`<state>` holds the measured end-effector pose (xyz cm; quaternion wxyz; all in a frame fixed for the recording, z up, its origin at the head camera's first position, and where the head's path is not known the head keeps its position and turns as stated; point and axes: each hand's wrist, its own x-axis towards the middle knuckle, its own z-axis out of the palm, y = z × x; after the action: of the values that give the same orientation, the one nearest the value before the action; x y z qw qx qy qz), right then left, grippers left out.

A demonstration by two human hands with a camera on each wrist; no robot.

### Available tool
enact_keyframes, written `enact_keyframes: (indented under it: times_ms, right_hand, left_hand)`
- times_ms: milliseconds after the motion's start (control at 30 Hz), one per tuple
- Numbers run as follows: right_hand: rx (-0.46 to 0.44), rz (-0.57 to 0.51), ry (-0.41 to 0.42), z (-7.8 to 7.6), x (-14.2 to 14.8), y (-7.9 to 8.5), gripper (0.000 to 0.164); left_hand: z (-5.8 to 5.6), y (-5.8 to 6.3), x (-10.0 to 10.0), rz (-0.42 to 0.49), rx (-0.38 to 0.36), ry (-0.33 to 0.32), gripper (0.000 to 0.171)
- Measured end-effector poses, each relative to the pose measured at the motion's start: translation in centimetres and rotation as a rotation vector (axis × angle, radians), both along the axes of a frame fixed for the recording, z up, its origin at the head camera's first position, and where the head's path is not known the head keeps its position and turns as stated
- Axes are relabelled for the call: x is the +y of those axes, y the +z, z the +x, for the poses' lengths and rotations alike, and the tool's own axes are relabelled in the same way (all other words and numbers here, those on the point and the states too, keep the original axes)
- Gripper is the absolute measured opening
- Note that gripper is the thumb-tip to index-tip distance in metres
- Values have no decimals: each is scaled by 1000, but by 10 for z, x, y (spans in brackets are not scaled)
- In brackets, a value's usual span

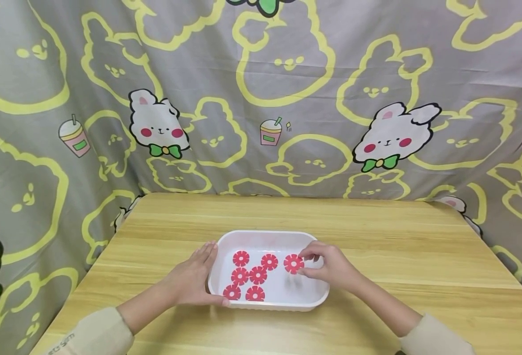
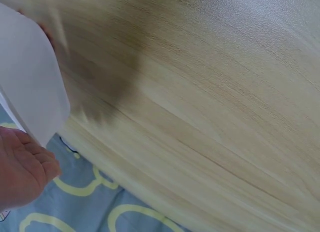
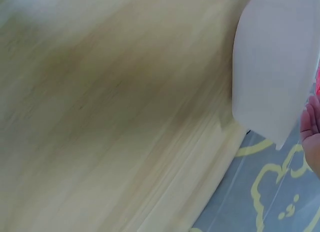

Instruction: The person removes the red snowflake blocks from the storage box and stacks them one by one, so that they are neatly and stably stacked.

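On my left, the left hand (image 1: 194, 278) grips the tray's left end, fingers along the side, thumb over the near rim. White tray (image 1: 271, 304) sits on the wood-grain table (image 1: 389, 236). Six red notched discs (image 1: 253, 275) lie in its left and middle part, some touching. Right of them I've got the held disc (image 1: 288, 265), same red, inside the tray's right half, shadow below. Right hand (image 1: 333, 266) reaches over the right end, pinching it between thumb and fingers.
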<state>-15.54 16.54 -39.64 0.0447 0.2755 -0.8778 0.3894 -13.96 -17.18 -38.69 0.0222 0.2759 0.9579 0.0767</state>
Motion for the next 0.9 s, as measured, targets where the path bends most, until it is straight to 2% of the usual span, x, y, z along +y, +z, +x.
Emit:
enact_keyframes:
  times_ms: [167, 300, 900]
  right_hand:
    - [101, -61, -37, 4, 11, -5, 23]
    - [179, -100, -101, 9, 21, -12, 24]
    - [335, -142, -298, 25, 59, -24, 31]
  left_hand:
    - [0, -2, 0, -1, 9, 1, 121]
    - [-1, -3, 0, -3, 5, 14, 120]
    - [0, -3, -1, 5, 6, 20, 120]
